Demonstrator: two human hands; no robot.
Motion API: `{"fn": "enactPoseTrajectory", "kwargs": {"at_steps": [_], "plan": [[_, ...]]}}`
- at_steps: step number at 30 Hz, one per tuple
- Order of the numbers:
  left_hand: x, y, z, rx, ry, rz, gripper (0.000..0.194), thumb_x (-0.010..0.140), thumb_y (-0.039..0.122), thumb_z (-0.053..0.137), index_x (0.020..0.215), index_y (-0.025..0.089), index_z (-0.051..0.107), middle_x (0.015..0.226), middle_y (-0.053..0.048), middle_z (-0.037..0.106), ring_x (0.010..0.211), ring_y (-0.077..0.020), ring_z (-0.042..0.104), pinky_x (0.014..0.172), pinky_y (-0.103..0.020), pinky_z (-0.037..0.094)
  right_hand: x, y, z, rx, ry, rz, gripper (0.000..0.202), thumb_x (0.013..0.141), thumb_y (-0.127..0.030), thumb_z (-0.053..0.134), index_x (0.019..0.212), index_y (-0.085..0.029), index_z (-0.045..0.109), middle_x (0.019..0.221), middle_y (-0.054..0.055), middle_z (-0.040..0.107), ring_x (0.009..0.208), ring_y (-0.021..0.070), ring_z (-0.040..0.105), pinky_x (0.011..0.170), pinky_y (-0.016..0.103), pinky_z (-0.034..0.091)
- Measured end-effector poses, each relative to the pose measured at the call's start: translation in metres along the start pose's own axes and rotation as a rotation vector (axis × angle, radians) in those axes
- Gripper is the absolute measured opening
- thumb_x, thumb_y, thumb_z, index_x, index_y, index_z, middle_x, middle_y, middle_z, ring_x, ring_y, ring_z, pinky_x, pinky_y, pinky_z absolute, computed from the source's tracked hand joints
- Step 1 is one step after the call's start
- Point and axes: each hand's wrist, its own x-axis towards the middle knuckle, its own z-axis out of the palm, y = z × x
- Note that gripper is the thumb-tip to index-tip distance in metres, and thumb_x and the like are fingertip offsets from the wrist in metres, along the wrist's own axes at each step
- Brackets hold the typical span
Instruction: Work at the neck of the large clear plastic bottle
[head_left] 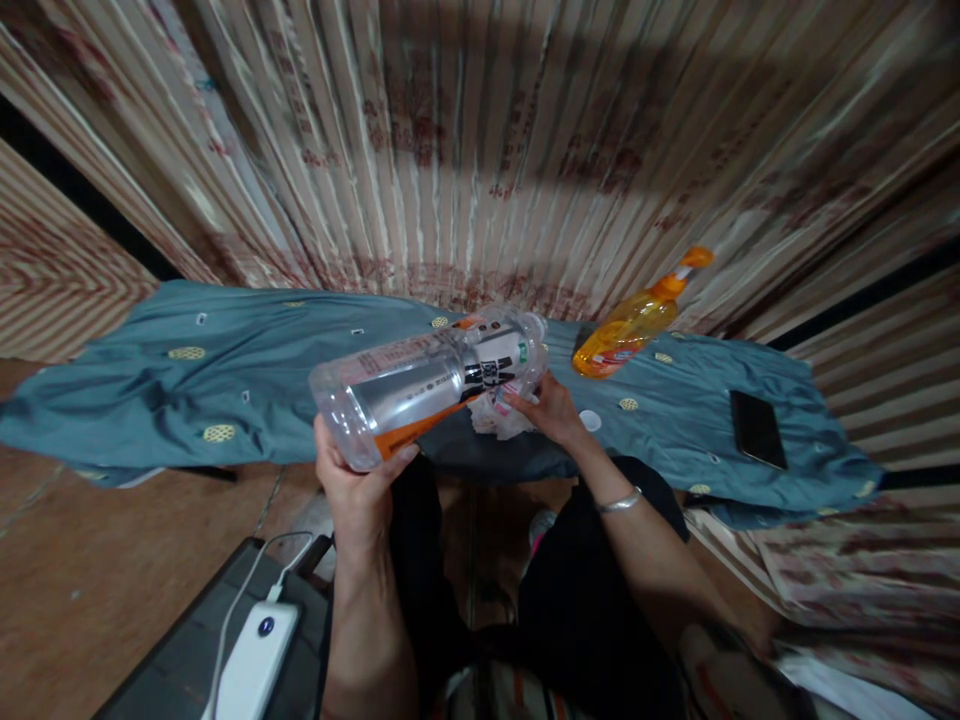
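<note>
A striped curtain (pixel 480 150) with reddish print fills the whole back of my view; in front of it a teal cloth (pixel 187 390) dotted with small yellow ovals lies spread over a low surface, rumpled at both ends; my legs in black trousers (pixel 577 590) sit below it, over a brown floor (pixel 97 560).

I hold a large clear plastic bottle (pixel 427 380) tipped on its side above the near edge of the cloth, its base towards me and to the left, its neck pointing away to the right; it bears a silver and orange label with black characters. My left hand (pixel 358 490) is closed around the base, thumb and fingers wrapped on the plastic; my right hand (pixel 551 408) is curled around a crumpled white cloth (pixel 501 415) pressed against the bottle near its shoulder; a silver bangle (pixel 619 502) sits on that wrist.

An orange dish-soap bottle (pixel 636 320) stands tilted on the cloth to the right; a black phone (pixel 758 428) lies flat further right; a white power bank (pixel 255 660) with its cable rests at lower left; a small white cap (pixel 590 420) lies just beside my right hand.
</note>
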Motion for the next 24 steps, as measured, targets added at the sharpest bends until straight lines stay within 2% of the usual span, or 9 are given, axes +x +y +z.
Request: {"fn": "enactPoseTrajectory", "kwargs": {"at_steps": [10,19,24], "plan": [[-0.0007,-0.0017,-0.001,0.001,-0.003,-0.006,0.078,0.042,0.03,0.097,0.111,0.02,0.062,0.105,-0.005,0.065,0.099,-0.0221,0.066,0.095,-0.037,0.053,0.0006,-0.0028,-0.0006,-0.026,-0.007,0.036,0.06,0.079,-0.044,0.076,0.126,-0.013,0.056,0.106,0.014,0.075,0.094,0.0304,0.072,0.083,0.044,0.056],[-0.0002,-0.0026,-0.0022,-0.047,-0.003,0.005,0.075,0.043,0.021,0.096,0.111,0.018,0.063,0.104,-0.004,0.066,0.093,-0.0181,0.065,0.095,-0.035,0.052,-0.0001,-0.0031,-0.0014,-0.031,0.002,0.033,0.062,0.078,-0.046,0.076,0.126,-0.013,0.055,0.106,0.014,0.074,0.094,0.0303,0.071,0.084,0.043,0.056],[0.0004,-0.0036,-0.0021,-0.015,0.002,0.011,0.076,0.042,0.026,0.097,0.109,0.019,0.063,0.101,-0.003,0.064,0.096,-0.021,0.066,0.096,-0.037,0.052,0.001,-0.0011,-0.0013,-0.027,-0.002,0.01,0.063,0.077,-0.049,0.076,0.125,-0.014,0.056,0.107,0.015,0.074,0.096,0.0324,0.071,0.085,0.046,0.056]]}}
